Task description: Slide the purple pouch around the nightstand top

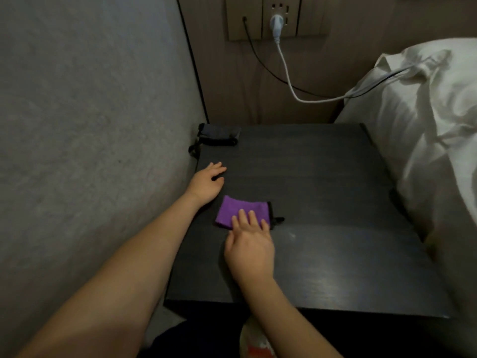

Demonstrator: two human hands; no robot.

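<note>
A small folded purple cloth point(236, 209) with a black edge and loop lies on a dark wooden bedside table point(322, 202). My right hand point(249, 245) lies flat with straight fingers pressing on the cloth's near right part. My left hand point(206, 180) rests on the table just beyond and to the left of the cloth, fingers relaxed and slightly spread, holding nothing.
A folded grey and black cloth point(219, 135) lies at the table's far left corner against the grey wall. White bedding point(426, 125) borders the right side. A white plug and cable point(284, 63) and a black cable run from the wall sockets towards the bed.
</note>
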